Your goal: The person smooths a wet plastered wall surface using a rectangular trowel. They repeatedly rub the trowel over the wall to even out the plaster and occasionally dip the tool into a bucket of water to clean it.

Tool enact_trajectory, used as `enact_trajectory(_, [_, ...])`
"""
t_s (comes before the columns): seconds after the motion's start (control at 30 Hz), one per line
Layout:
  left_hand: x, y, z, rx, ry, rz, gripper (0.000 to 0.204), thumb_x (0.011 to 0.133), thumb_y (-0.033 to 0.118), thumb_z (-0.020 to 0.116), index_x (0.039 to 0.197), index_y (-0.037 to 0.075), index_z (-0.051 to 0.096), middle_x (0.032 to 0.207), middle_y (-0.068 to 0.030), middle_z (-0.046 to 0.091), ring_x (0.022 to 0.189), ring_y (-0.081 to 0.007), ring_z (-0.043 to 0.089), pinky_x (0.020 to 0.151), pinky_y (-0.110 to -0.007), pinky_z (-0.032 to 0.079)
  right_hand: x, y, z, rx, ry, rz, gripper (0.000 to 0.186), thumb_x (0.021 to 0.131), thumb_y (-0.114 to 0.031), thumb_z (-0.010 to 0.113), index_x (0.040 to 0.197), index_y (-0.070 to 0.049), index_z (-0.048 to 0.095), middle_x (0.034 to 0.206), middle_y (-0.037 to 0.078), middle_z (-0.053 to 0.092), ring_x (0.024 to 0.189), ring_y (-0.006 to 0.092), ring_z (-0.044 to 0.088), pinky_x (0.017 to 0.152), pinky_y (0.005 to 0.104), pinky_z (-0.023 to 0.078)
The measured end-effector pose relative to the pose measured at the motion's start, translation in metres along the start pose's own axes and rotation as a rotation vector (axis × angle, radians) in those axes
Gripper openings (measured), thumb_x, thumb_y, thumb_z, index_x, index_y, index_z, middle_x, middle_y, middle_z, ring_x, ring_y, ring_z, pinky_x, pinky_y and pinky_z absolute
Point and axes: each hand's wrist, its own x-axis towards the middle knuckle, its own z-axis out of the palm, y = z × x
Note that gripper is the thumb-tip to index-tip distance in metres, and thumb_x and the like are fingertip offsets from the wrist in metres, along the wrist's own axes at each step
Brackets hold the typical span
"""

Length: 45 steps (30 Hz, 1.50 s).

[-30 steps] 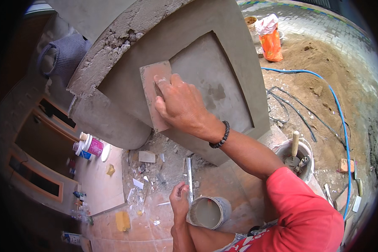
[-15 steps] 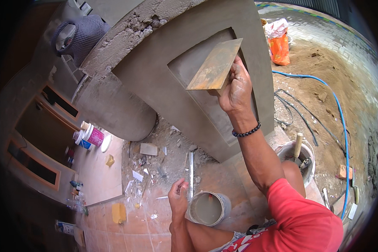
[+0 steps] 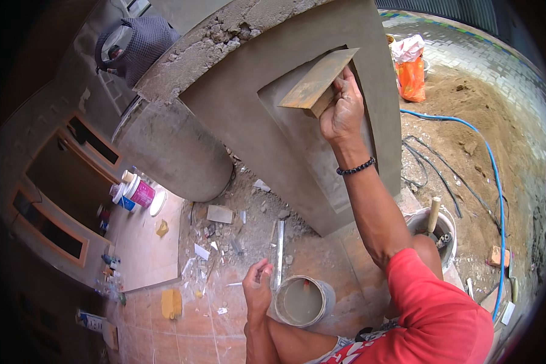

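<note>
My right hand (image 3: pixel 344 116) is wrapped round the handle of a plastering trowel (image 3: pixel 319 77), lifted in front of the grey plastered wall (image 3: pixel 227 91). The flat, stained blade tilts across the recessed panel (image 3: pixel 279 100); whether it touches the surface I cannot tell. My fingers hide most of the handle. Lower down, my left hand (image 3: pixel 258 288) is held above my knee, its fingers loosely bent and nothing seen in it. Beside it stands a small bucket (image 3: pixel 329 297) of murky grey water.
A white bucket (image 3: pixel 452 258) with a wooden-handled tool stands by my right knee. Beyond are a sand heap (image 3: pixel 467 127), a blue hose (image 3: pixel 494 176) and an orange bag (image 3: pixel 411 79). Rubble, a metal strip (image 3: pixel 279 252) and a yellow sponge-like block (image 3: pixel 171 303) lie on the floor.
My right hand and the trowel have shifted slightly up against the panel, the blade tilting a little more edge-on. The view has turned a little. My left hand stays where it was.
</note>
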Motion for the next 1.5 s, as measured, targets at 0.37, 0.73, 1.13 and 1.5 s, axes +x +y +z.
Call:
enact_trajectory(0.37, [0.002, 0.002, 0.002, 0.014, -0.024, 0.006, 0.03, 0.095, 0.008, 0.057, 0.122, -0.007, 0.058, 0.103, -0.0145, 0.068, 0.098, -0.019, 0.063, 0.091, -0.031, 0.048, -0.027, 0.031, 0.02, 0.118, -0.048, 0.11, 0.051, 0.097, -0.004, 0.04, 0.147, 0.001, 0.032, 0.124, 0.014, 0.058, 0.109, 0.0216, 0.06, 0.098, 0.0378, 0.052])
enact_trajectory(0.73, [-0.002, 0.006, 0.001, 0.007, -0.005, -0.003, 0.029, 0.096, 0.008, 0.057, 0.121, -0.006, 0.06, 0.102, -0.0137, 0.068, 0.097, -0.0179, 0.063, 0.09, -0.031, 0.048, -0.041, 0.007, 0.001, 0.078, 0.018, 0.067, 0.051, 0.098, -0.006, 0.039, 0.147, 0.003, 0.031, 0.13, 0.015, 0.055, 0.117, 0.0212, 0.057, 0.103, 0.0359, 0.047])
enact_trajectory(1.13, [0.006, -0.003, 0.005, -0.026, -0.019, 0.0, 0.029, 0.095, 0.007, 0.057, 0.121, -0.007, 0.059, 0.103, -0.0142, 0.068, 0.097, -0.0184, 0.063, 0.09, -0.031, 0.048, -0.037, 0.031, 0.026, 0.141, -0.055, 0.151, 0.057, 0.093, -0.001, 0.045, 0.148, 0.004, 0.031, 0.118, 0.011, 0.06, 0.103, 0.0162, 0.06, 0.091, 0.0323, 0.052])
enact_trajectory(1.5, [0.003, 0.003, 0.007, -0.062, -0.042, -0.021, 0.028, 0.096, 0.007, 0.057, 0.121, -0.006, 0.06, 0.104, -0.0135, 0.068, 0.098, -0.0178, 0.062, 0.091, -0.03, 0.048, -0.029, -0.026, -0.023, -1.463, -0.027, -0.402, 0.052, 0.084, -0.011, 0.059, 0.135, -0.001, 0.054, 0.103, 0.018, 0.054, 0.095, 0.0287, 0.06, 0.089, 0.0389, 0.049])
